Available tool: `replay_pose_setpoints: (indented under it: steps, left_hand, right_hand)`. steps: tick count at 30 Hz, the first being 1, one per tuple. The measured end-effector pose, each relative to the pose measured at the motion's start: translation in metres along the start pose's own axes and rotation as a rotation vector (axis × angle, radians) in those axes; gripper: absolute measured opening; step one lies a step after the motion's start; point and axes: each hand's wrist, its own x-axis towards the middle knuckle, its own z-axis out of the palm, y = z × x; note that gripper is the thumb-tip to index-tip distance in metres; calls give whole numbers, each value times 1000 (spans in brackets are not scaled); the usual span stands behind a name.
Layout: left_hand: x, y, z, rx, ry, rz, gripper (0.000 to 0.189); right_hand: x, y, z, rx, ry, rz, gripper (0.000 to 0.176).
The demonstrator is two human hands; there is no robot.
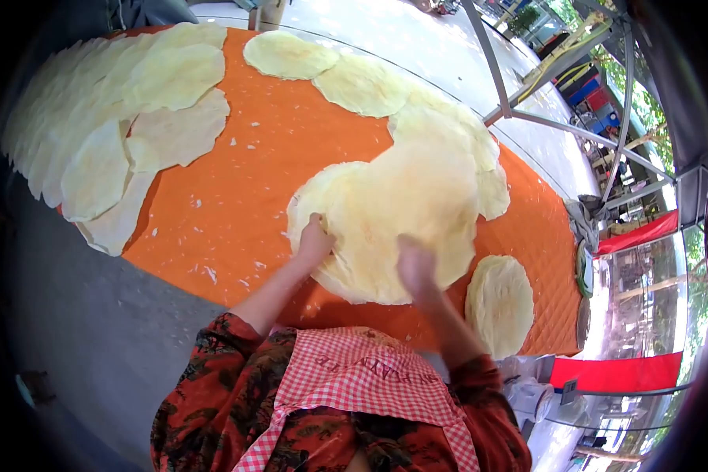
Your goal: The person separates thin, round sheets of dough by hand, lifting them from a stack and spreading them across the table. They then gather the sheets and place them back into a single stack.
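In front of me lies a pile of large, thin, pale-yellow round flatbreads (354,271) on an orange cloth. My left hand (315,242) is closed at the pile's left side, its thumb and fingers pinching a flatbread; the exact grip is partly hidden. Smeared by motion, my right hand (417,267) looks closed at the near edge of a blurred top flatbread (425,181). That sheet appears raised and covers part of the pile and the rounds behind it.
Many overlapping flatbreads (86,102) cover the left end of the orange cloth (204,181). More rounds (362,85) line its far edge. A smaller stack (500,305) stands near my right forearm. Metal frame poles (590,135) rise beyond the right side. White crumbs dot the cloth.
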Motion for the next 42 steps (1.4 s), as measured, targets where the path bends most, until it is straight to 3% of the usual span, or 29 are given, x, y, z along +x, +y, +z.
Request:
replay_pose_setpoints:
  steps: [2, 7, 10, 14, 20, 23, 25, 27, 29, 31, 33, 35, 38, 42]
  left_hand:
    - [6, -16, 7, -135, -58, -48, 40]
    - [2, -17, 3, -268, -105, -75, 16]
    - [-3, -4, 5, -334, -118, -83, 13]
    - [-9, 10, 4, -396, -171, -133, 14]
    - [-15, 19, -4, -575, -288, -241, 13]
    - [-21, 33, -6, -727, -320, -313, 14]
    - [-24, 41, -11, -816, -380, -361, 17]
    - [6, -7, -9, -350, 35, 31, 22]
    - [21, -27, -26, -59, 184, 182, 29]
    - [20, -25, -39, 14, 89, 91, 35]
    - [21, -27, -37, 100, 25, 80, 42]
    - [24, -20, -35, 114, 19, 62, 48]
    - [16, -6, -25, 16, 40, -8, 54]
    - [8, -7, -26, -108, -53, -92, 52]
  right_hand:
    - [-9, -23, 34, 32, -77, -41, 7]
    - [4, -54, 32, 100, -120, 99, 6]
    - [7, -63, 36, 71, -190, 83, 6]
    - [15, -86, 13, 147, -310, 76, 22]
    - [-1, -77, 37, 382, -174, 219, 45]
    - [-2, -73, 44, 389, -88, 141, 40]
    - [5, -47, 57, 335, -209, 281, 32]
    - [28, -2, 45, 367, -254, 380, 24]
    - [61, 25, -17, 378, -182, 379, 22]
    - [77, 11, -86, 218, -70, 298, 23]
    - [70, -11, -99, 96, -113, 268, 22]
    - [45, -21, -42, 239, 55, 103, 19]
    - [19, -57, 32, 93, -180, 87, 18]
    - [15, -70, 47, 91, -294, 88, 14]
